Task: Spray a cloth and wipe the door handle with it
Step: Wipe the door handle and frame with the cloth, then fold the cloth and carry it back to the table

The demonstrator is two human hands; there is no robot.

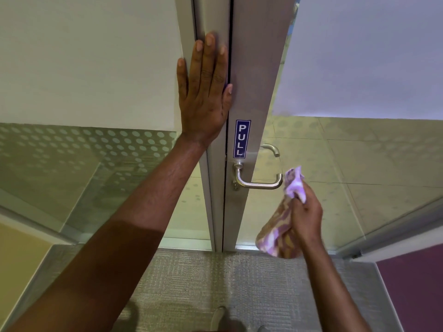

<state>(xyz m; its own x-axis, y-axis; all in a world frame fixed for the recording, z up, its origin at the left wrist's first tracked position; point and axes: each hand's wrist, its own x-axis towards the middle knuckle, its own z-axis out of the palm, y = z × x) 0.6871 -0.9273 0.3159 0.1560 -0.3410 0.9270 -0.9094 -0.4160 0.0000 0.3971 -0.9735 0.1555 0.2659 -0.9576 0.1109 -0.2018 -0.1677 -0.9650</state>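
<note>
Reading "PULL", sticker (242,138) above door handle (257,182)

Frosted glass panels (84,56) fill the upper frame; a dotted band (96,142) crosses left. Grey textured carpet (191,283) covers the bottom, a purple panel (412,291) lower right.

The cloth (285,219) is a purple and tan patterned rag, all bunched up, its top corner right at the free end of the handle (259,182). The handle is a brushed metal lever, sitting horizontal on the door's frame.
</note>
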